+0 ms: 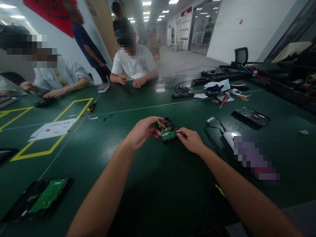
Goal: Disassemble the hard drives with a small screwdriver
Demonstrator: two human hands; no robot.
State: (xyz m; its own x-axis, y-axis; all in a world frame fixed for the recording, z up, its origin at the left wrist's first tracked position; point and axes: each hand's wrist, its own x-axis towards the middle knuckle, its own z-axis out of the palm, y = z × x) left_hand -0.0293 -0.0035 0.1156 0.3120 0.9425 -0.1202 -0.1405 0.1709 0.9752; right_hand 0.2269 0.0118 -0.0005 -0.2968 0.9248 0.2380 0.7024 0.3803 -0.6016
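Observation:
In front of me, over the green table, is a small black housing (pixel 169 124) with a green circuit board (pixel 169 135) on its near side. My left hand (pixel 145 131) curls around the housing's left edge, thumb and fingers closed on it. A small yellow-and-black piece (pixel 159 124) shows by those fingers; its kind is unclear. At the board's right corner, my right hand (pixel 190 139) is pinched closed, with fingertips against the edge. Whether they also hold something small is hidden.
Right of my hands lie a white device (pixel 230 138) with a cable, another board unit (pixel 251 117) and a red screwdriver (pixel 223 102). Left are a larger black unit (pixel 37 199), paper sheets (pixel 53 129) and a yellow-black screwdriver (pixel 92 104). Co-workers sit across the table.

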